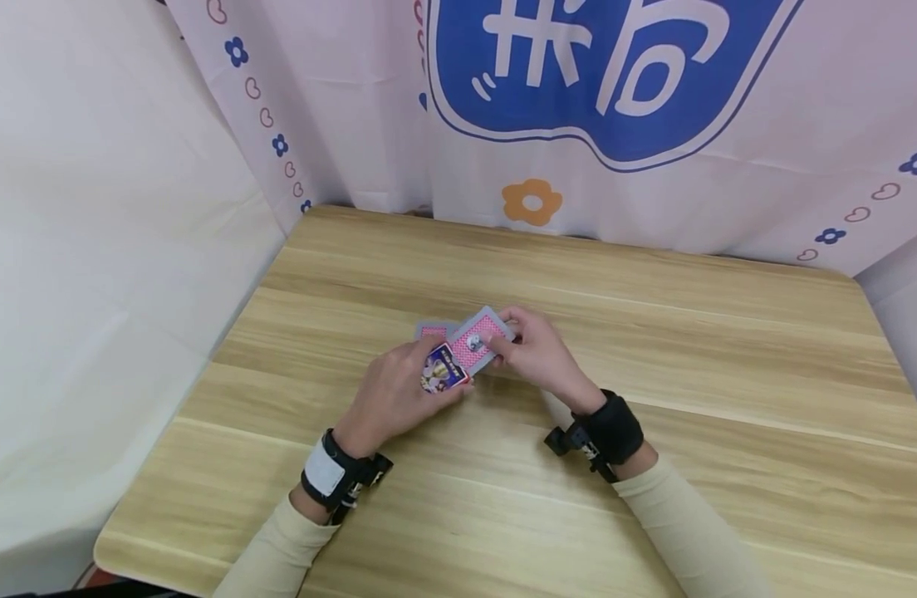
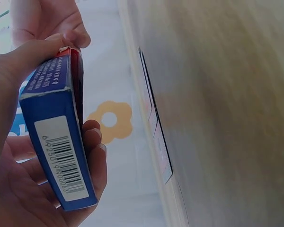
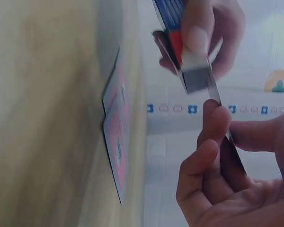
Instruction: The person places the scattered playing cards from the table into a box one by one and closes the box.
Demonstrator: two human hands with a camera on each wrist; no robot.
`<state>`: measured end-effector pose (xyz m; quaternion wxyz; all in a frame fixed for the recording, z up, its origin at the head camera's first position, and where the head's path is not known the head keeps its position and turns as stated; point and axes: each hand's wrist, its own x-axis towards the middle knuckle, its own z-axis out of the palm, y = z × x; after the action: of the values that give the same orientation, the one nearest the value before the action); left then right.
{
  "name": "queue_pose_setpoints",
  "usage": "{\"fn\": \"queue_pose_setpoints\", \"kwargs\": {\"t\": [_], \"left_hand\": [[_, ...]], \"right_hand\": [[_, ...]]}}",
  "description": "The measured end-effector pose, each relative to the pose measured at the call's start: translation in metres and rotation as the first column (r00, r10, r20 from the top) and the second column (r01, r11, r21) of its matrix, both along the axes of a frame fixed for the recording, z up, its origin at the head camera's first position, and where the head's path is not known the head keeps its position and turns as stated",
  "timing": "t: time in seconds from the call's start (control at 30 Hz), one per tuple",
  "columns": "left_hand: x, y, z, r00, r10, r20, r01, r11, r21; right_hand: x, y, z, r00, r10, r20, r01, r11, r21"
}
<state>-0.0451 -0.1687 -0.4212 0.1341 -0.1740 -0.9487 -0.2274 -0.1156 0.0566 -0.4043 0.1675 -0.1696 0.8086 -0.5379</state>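
Note:
My left hand [image 1: 391, 386] grips a small blue card box [image 1: 442, 370] above the table. In the left wrist view the box [image 2: 61, 161] shows a white barcode label on its narrow side. My right hand [image 1: 542, 353] pinches one playing card [image 1: 477, 340], with a pink patterned back, between thumb and fingers. The card's far end meets the open end of the box; whether it reaches inside cannot be seen. More cards [image 3: 116, 135] lie overlapping on the tabletop, back side up, and in the head view the left hand and box partly hide them.
The wooden table [image 1: 698, 365] spreads out around both hands. A white curtain [image 1: 369, 124] with a blue emblem and an orange flower hangs along its back edge. White cloth [image 1: 115, 249] covers the left side. Each wrist wears a black strap with a small camera.

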Motion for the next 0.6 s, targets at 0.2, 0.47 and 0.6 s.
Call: {"fn": "queue_pose_setpoints", "kwargs": {"t": [0.2, 0.47, 0.6], "left_hand": [[-0.0008, -0.0008, -0.0008, 1.000, 0.007, -0.018, -0.007, 1.000, 0.000], [-0.0022, -0.0013, -0.0039, 0.999, 0.029, -0.042, -0.029, 0.999, -0.018], [-0.0017, -0.0015, -0.0043, 0.998, 0.018, -0.053, -0.020, 1.000, -0.024]], "right_hand": [[0.0088, -0.0095, -0.0027, 0.998, 0.068, 0.001, -0.068, 0.997, 0.023], [0.0086, -0.0026, 0.0006, 0.984, -0.022, -0.176, 0.023, 1.000, 0.000], [0.0106, -0.0055, -0.0007, 0.972, 0.036, -0.232, -0.031, 0.999, 0.025]]}}
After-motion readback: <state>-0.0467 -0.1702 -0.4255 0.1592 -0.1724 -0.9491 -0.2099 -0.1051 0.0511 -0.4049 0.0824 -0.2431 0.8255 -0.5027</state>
